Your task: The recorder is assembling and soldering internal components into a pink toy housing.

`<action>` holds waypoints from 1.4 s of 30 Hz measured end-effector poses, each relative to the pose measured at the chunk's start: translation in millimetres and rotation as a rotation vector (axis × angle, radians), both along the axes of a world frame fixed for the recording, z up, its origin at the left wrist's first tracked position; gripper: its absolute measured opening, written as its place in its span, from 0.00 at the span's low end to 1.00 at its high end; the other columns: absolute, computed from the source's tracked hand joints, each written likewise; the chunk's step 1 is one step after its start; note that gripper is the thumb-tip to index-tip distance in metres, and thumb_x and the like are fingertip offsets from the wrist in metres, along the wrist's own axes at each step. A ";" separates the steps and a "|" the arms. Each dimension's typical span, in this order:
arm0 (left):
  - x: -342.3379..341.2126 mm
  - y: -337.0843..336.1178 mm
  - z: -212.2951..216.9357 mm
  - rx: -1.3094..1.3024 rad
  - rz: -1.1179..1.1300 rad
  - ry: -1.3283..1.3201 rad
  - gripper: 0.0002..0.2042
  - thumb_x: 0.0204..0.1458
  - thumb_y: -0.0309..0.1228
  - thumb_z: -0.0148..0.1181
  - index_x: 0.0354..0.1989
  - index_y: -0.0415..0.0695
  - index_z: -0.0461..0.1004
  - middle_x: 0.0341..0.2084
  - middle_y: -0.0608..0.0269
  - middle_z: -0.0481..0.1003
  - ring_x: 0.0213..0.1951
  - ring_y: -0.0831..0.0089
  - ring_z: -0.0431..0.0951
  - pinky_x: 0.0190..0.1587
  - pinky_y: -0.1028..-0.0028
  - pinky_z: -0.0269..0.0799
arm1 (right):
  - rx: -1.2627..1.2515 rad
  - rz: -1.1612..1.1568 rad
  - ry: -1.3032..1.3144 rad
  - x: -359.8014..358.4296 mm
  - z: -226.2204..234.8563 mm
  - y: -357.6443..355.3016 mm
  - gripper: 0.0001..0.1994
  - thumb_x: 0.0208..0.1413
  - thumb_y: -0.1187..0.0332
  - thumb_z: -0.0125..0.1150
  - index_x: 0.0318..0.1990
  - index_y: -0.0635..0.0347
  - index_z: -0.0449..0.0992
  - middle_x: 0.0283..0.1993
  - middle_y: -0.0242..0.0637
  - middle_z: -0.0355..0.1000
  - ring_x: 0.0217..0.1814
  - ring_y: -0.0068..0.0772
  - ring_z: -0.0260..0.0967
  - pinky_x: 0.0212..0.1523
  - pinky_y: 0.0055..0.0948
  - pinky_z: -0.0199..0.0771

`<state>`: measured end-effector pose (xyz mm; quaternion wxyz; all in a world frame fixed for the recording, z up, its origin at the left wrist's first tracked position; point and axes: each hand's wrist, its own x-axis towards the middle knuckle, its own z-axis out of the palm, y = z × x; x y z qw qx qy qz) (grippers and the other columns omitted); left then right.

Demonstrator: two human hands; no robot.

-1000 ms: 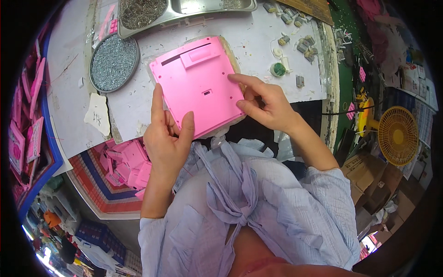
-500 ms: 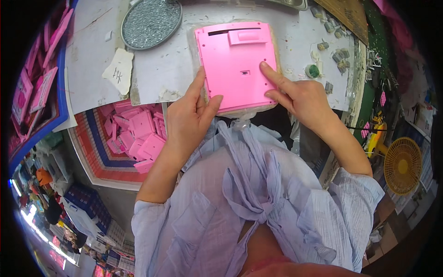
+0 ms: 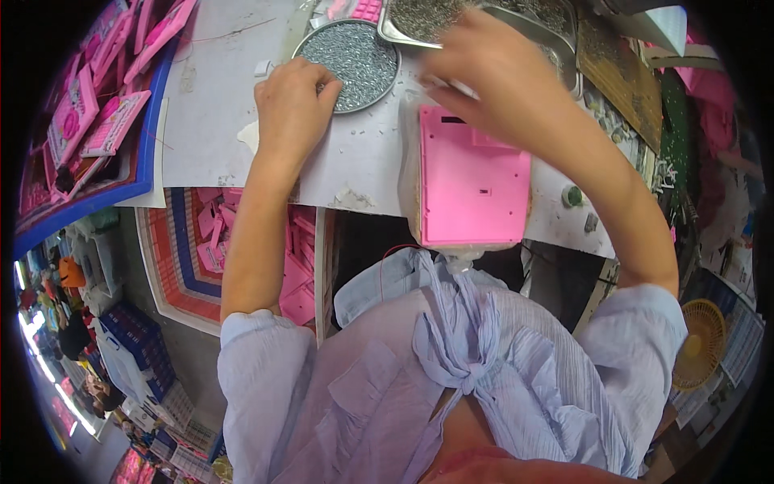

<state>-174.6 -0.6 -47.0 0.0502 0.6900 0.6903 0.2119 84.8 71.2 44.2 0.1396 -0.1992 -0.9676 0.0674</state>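
Observation:
A pink plastic casing (image 3: 476,189) with a slot and a small square hole lies on a padded, plastic-wrapped rest at the table's front edge. Neither hand touches it. My left hand (image 3: 294,105) is at the left rim of a round tray (image 3: 397,79) filled with small silvery metal pieces; its fingers curl downward and their tips are hidden. My right hand (image 3: 488,68) is above the casing's far edge, beside a metal tray (image 3: 391,39) of small dark screw-like pieces. Motion smears its fingers, so whatever they may hold cannot be made out.
Pink parts fill a blue-edged bin (image 3: 153,145) at left and a striped, lined box (image 3: 181,258) below the table. Near the right table edge are a small green round object (image 3: 572,196) and several small metal parts. A yellow fan (image 3: 700,343) stands right.
Both hands have let go of the pink casing and moved away from me, the left to the round tray, the right towards the metal tray. The view has shifted, showing more of the table's far side.

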 end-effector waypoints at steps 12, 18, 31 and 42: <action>12.4 -13.4 -4.7 0.176 -0.056 -0.152 0.07 0.57 0.34 0.63 0.37 0.45 0.80 0.37 0.60 0.76 0.43 0.58 0.77 0.48 0.58 0.63 | 0.235 0.016 -0.140 -109.0 -89.1 55.7 0.11 0.54 0.65 0.58 0.32 0.57 0.86 0.39 0.38 0.79 0.52 0.41 0.71 0.54 0.46 0.71; 73.6 -40.2 17.4 0.202 -0.275 -0.351 0.05 0.52 0.29 0.68 0.35 0.46 0.79 0.35 0.64 0.75 0.40 0.62 0.75 0.47 0.61 0.60 | 0.109 -0.030 0.033 -92.4 -73.8 55.9 0.09 0.52 0.65 0.61 0.31 0.57 0.85 0.38 0.39 0.79 0.51 0.44 0.71 0.51 0.45 0.71; 79.2 -40.9 27.1 0.281 -0.462 -0.030 0.07 0.50 0.30 0.70 0.37 0.47 0.82 0.31 0.68 0.75 0.35 0.69 0.74 0.47 0.64 0.62 | -0.308 0.000 0.387 35.4 -28.5 22.5 0.05 0.57 0.69 0.65 0.37 0.60 0.80 0.37 0.34 0.76 0.45 0.39 0.68 0.51 0.38 0.69; 108.5 -27.8 62.0 -0.654 -0.222 -1.449 0.11 0.63 0.32 0.65 0.40 0.34 0.82 0.28 0.67 0.80 0.24 0.86 0.70 0.27 0.82 0.65 | -0.192 -0.017 0.513 68.2 -25.6 -32.8 0.11 0.45 0.74 0.73 0.37 0.57 0.78 0.41 0.34 0.76 0.47 0.43 0.69 0.48 0.37 0.73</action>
